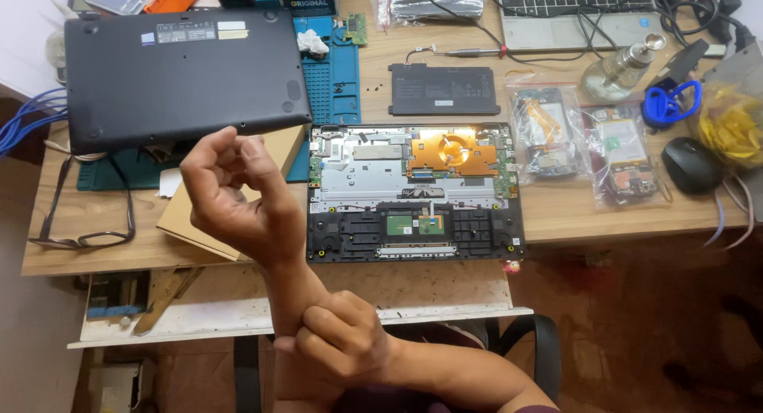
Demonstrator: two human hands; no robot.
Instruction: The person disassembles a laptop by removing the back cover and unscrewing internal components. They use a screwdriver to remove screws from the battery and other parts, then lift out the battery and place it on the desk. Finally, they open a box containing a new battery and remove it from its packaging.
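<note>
The left hand (pixel 234 194) is raised above the desk edge, wrist bent, its fingers curled loosely inward toward the thumb; it holds nothing that can be seen, though the fingertips are bunched closely enough that a very small part might be hidden there. The right hand (pixel 342 337) sits lower, near the body, its fingers pressed against the left forearm in a closed grip.

The opened laptop base (pixel 416 192) lies flat on the wooden desk (pixel 572 214), just to the right of the raised left hand and apart from it, with its copper-coloured heat shield (pixel 453 152) toward the far side. Its removed black bottom cover (pixel 184 75) lies beyond the left hand, resting partly on a blue work mat (pixel 334 79). A flat black battery (pixel 443 89) lies behind the laptop base. A pair of glasses (pixel 83 214) rests well left of the left hand.
</note>
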